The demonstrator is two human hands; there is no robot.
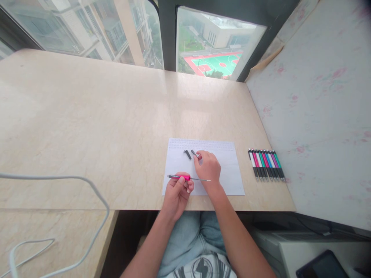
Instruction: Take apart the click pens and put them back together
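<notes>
My left hand (176,197) is closed around a pink pen barrel (185,177) over the lower part of the paper. A thin refill (201,179) sticks out of the barrel's right end, and its other end is dark and silvery. My right hand (208,168) rests on the sheet, thumb and fingers pinched at one end of a small dark pen part (194,153). Just left of that lies a black pen clip-like piece (188,154), touched by neither hand. Under both hands is a white sheet of paper (226,181) with rows of handwriting along its top.
A row of several colourful pens (266,166) lies side by side at the right, near the floral wall (319,108). A pale cable (95,189) loops over the left of the desk (116,116). Windows stand behind. A dark device (320,266) is low at right.
</notes>
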